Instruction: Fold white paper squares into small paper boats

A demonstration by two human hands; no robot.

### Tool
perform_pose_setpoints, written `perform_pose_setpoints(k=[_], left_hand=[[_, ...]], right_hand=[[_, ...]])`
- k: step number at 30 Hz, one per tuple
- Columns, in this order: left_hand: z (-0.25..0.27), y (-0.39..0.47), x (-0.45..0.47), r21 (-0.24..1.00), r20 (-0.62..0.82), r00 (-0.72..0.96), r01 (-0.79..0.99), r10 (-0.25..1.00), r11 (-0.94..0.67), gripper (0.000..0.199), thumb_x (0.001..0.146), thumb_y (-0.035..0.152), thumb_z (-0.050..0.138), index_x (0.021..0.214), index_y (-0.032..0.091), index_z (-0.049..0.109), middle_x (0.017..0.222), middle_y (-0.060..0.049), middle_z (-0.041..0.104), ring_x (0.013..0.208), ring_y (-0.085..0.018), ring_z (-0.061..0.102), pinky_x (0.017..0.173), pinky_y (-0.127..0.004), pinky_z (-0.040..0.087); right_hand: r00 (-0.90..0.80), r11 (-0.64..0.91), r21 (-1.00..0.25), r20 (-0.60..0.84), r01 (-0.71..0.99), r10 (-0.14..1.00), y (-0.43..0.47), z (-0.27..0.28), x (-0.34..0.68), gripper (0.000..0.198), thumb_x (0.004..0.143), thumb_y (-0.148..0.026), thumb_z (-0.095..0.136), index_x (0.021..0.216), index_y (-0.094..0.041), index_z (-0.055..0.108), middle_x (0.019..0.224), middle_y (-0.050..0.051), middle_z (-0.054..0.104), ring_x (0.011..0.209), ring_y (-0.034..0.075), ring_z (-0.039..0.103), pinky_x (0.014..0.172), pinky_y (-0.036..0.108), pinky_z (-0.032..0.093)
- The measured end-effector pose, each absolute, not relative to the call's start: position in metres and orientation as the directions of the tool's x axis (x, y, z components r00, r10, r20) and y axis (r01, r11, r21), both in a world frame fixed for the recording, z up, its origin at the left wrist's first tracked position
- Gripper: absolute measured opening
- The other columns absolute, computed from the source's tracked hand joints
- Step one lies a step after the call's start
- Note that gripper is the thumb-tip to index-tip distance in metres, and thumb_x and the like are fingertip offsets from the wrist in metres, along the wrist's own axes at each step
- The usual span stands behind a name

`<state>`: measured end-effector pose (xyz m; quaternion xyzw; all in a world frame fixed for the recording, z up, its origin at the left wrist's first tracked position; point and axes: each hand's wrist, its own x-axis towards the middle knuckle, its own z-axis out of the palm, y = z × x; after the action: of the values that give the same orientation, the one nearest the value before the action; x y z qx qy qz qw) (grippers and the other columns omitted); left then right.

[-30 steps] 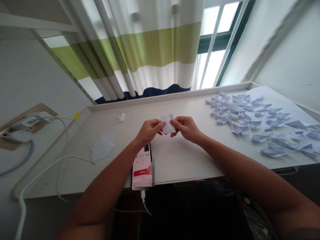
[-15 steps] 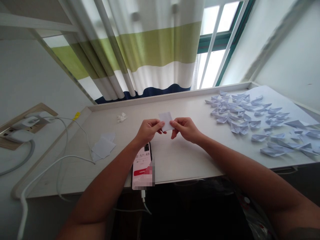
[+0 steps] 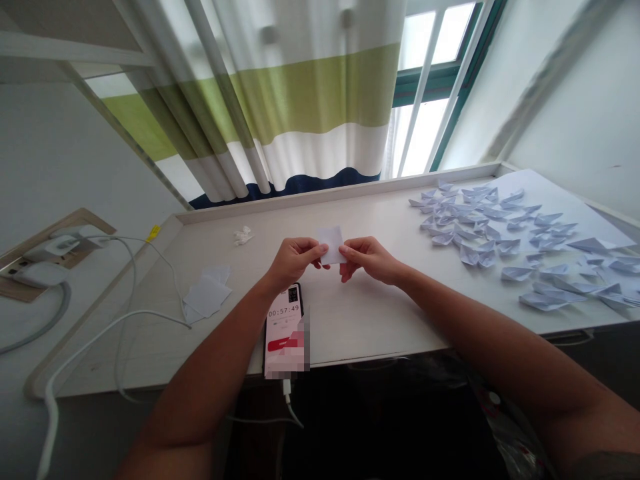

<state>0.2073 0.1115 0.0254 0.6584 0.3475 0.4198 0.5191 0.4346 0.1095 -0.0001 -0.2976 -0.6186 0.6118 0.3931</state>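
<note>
A small white square of paper (image 3: pixel 331 244) is held up over the middle of the desk. My left hand (image 3: pixel 299 259) pinches its left edge between thumb and fingers. On the opposite edge, my right hand (image 3: pixel 367 257) grips it the same way, thumb on top. Whether the paper is folded in layers I cannot tell. Below my left wrist lies a phone (image 3: pixel 284 327) showing a timer, partly blurred out. Several folded paper boats (image 3: pixel 480 227) crowd the right side of the desk.
Loose paper sheets (image 3: pixel 207 293) lie on the left of the white desk (image 3: pixel 360 320). Behind them sits a crumpled white scrap (image 3: pixel 243 235). White cables (image 3: pixel 125 320) run from a wall socket (image 3: pixel 50 253) across the left end. A raised ledge (image 3: pixel 300 199) borders the back, below a curtain (image 3: pixel 310 87).
The paper has turned slightly and now sits straighter between my hands. My right fingers have shifted a little along its edge. The rest looks the same.
</note>
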Motion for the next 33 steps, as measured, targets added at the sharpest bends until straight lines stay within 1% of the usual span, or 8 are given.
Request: perform_pose_setpoints(k=[4,8,14,17,22,26,29,33], left_hand=[[0.021,0.114,0.207,0.975,0.184,0.431,0.03,0.883,-0.218,0.038,0.083,0.051,0.091,0.078,0.015,0.081,0.073,-0.007,0.079,0.066,-0.016,0.072,0.066,-0.029,0.059],[0.014,0.118,0.208,0.975,0.204,0.375,0.003,0.904,-0.222,0.039,0.076,0.048,0.096,0.092,0.015,0.082,0.082,-0.007,0.082,0.068,-0.016,0.072,0.062,-0.028,0.059],[0.014,0.123,0.203,0.981,0.19,0.387,-0.049,0.902,-0.185,0.039,0.074,0.044,0.099,0.095,0.015,0.082,0.075,-0.004,0.08,0.065,-0.017,0.074,0.062,-0.029,0.059],[0.019,0.123,0.197,0.984,0.179,0.428,-0.1,0.886,-0.151,0.037,0.076,0.042,0.096,0.1,0.017,0.083,0.076,-0.004,0.081,0.066,-0.018,0.077,0.063,-0.03,0.06],[0.028,0.122,0.19,0.991,0.129,0.492,-0.085,0.861,-0.101,0.027,0.083,0.039,0.089,0.093,0.015,0.085,0.088,-0.008,0.083,0.078,-0.021,0.081,0.07,-0.031,0.063],[0.024,0.124,0.191,0.987,0.15,0.484,-0.031,0.862,-0.155,0.031,0.08,0.042,0.093,0.09,0.015,0.082,0.085,-0.008,0.082,0.077,-0.019,0.079,0.069,-0.03,0.062],[0.021,0.125,0.193,0.979,0.177,0.474,0.001,0.862,-0.202,0.038,0.077,0.04,0.097,0.1,0.015,0.08,0.081,-0.006,0.081,0.076,-0.019,0.079,0.069,-0.03,0.061],[0.019,0.125,0.195,0.977,0.192,0.458,-0.006,0.868,-0.212,0.047,0.076,0.037,0.098,0.111,0.016,0.073,0.073,-0.001,0.078,0.07,-0.017,0.076,0.069,-0.029,0.059]], right_hand=[[-0.47,0.1,-0.98,0.171,-0.172,0.866,0.112,0.0,0.435,0.056,0.083,-0.069,0.087,0.084,-0.015,0.074,0.073,0.006,0.079,0.061,0.017,0.077,0.062,0.03,0.067],[-0.447,0.1,-0.981,0.165,-0.165,0.879,0.114,-0.003,0.433,0.054,0.084,-0.067,0.088,0.085,-0.014,0.075,0.076,0.007,0.08,0.061,0.017,0.078,0.062,0.03,0.068],[-0.366,0.114,-0.954,0.214,-0.276,0.906,0.113,-0.004,0.427,0.051,0.08,-0.055,0.095,0.108,-0.017,0.077,0.083,0.004,0.082,0.066,0.02,0.08,0.067,0.036,0.071],[-0.361,0.068,-0.949,0.183,-0.309,0.914,0.11,-0.001,0.425,0.039,0.083,-0.047,0.092,0.106,-0.018,0.08,0.081,0.003,0.082,0.066,0.019,0.08,0.072,0.037,0.072],[-0.374,0.027,-0.954,0.142,-0.298,0.916,0.106,0.003,0.426,0.025,0.082,-0.033,0.088,0.1,-0.018,0.082,0.079,0.004,0.081,0.074,0.021,0.082,0.082,0.041,0.072],[-0.396,0.021,-0.953,0.145,-0.301,0.907,0.106,0.002,0.426,0.034,0.083,-0.046,0.09,0.096,-0.016,0.082,0.081,0.005,0.08,0.079,0.022,0.082,0.084,0.042,0.071],[-0.365,0.063,-0.96,0.164,-0.274,0.916,0.108,-0.001,0.425,0.042,0.08,-0.053,0.094,0.096,-0.017,0.079,0.086,0.005,0.081,0.076,0.02,0.081,0.082,0.04,0.07],[-0.378,0.11,-0.97,0.186,-0.215,0.907,0.11,-0.004,0.426,0.054,0.08,-0.05,0.096,0.119,-0.019,0.076,0.089,0.005,0.083,0.082,0.021,0.08,0.083,0.041,0.067]])
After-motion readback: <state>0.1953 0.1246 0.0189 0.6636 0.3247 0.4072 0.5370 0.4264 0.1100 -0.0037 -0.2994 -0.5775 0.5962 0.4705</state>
